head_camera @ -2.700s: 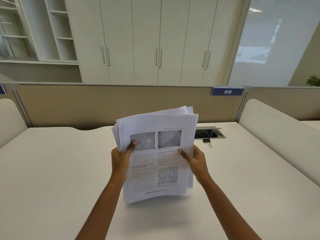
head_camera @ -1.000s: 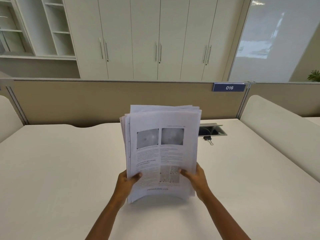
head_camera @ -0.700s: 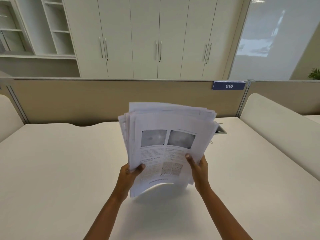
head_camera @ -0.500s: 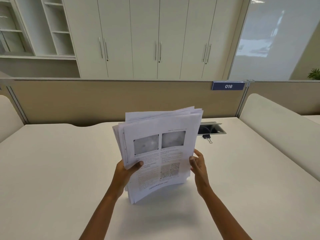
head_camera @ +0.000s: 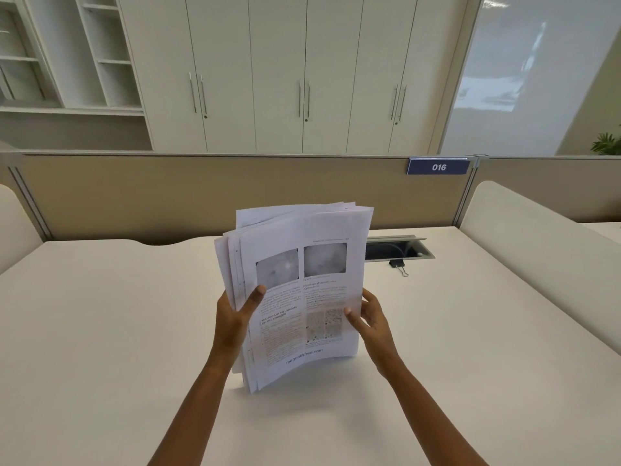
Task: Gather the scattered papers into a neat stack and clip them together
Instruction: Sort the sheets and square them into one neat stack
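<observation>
While the left hand (head_camera: 233, 317) grips the left edge of a thick stack of white printed paper sheets (head_camera: 302, 270), its thumb is laid across the front page and its fingers are hidden behind the sheets. At 3 o'clock from it, the right hand (head_camera: 371, 321) is held wide and loose, with its fingers nearly straight and fanned along the stack's right edge and only the thumb tip touching the front page. The stack stands nearly upright in the middle of the view, bowed towards the camera at the bottom. The front page shows two grey pictures above columns of text. The sheets are uneven, stepping out along the left side and peeking up at the top. The lower edge is at or just above the smooth white desk top (head_camera: 117, 331), and contact cannot be told. A small black binder clip with wire handles (head_camera: 398, 265) lies on the desk at 2 o'clock from the stack, apart from both hands. Just beyond it at 12 o'clock is a rectangular metal-framed cable opening (head_camera: 396, 250). A beige fabric partition (head_camera: 168, 193) closes the desk's far side and carries a blue number plate reading 016 (head_camera: 438, 167) at 1 o'clock. Behind it stand tall white cupboard doors with slim metal handles (head_camera: 268, 72), with open white shelves (head_camera: 67, 55) at 10 o'clock and a green leafy plant (head_camera: 608, 142) at 2 o'clock.
</observation>
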